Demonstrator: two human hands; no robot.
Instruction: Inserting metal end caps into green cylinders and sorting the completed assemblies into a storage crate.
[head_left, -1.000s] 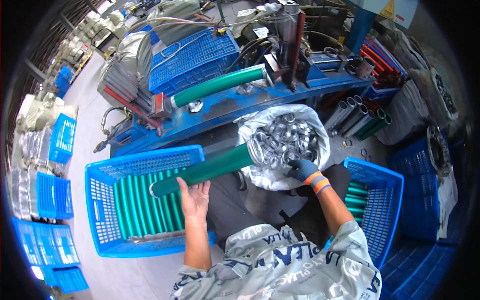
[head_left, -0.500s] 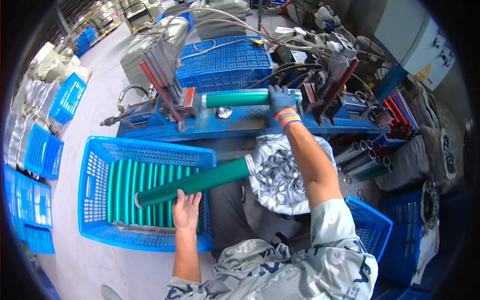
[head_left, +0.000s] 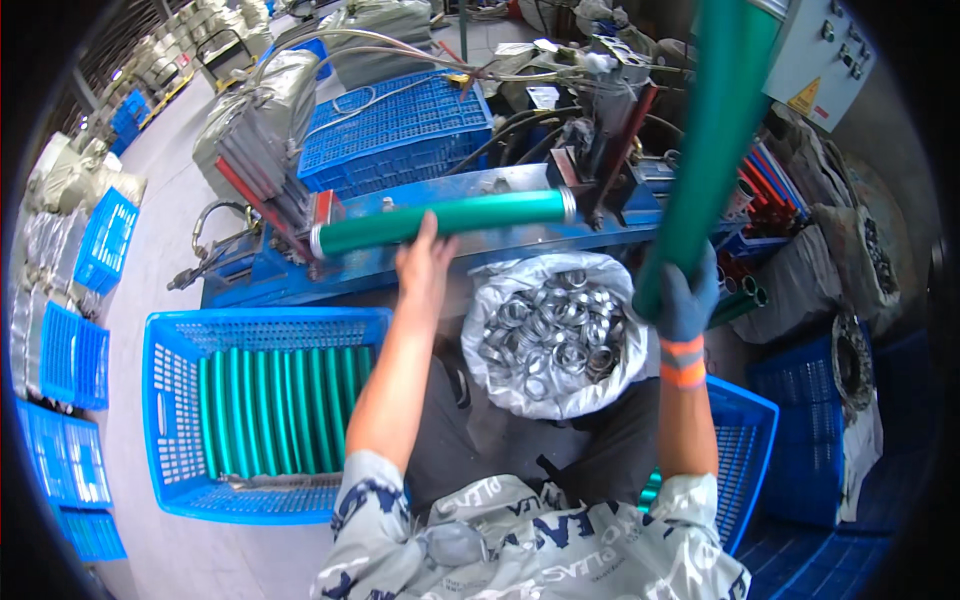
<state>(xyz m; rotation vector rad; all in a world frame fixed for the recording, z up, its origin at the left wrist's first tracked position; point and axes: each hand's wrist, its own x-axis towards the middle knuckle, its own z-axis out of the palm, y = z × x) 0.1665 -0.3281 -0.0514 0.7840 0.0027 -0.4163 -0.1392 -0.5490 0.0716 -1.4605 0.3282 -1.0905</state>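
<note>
My bare left hand (head_left: 425, 268) holds a green metal tube (head_left: 495, 212) from below, near its middle. The tube has a silvery ring on each end and lies slightly tilted in front of the blue press bench (head_left: 365, 272), between its two upright cylinders. My gloved right hand (head_left: 690, 300) is closed around the lower end of a second green tube (head_left: 708, 140), which stands steeply up at the right and is blurred by motion. Between the hands, a white sack (head_left: 478, 345) holds many loose metal rings (head_left: 545, 340).
A blue crate (head_left: 165, 500) with a row of green tubes (head_left: 285, 410) stands at the left. Another blue crate (head_left: 765, 430) is by my right arm. Behind the bench sits a blue crate stack (head_left: 390, 130); a grey control cabinet (head_left: 830, 70) stands far right.
My left hand has carried its tube up from over the crate to the bench. My right hand has lifted the other tube off the bench and swung it upright to the right.
</note>
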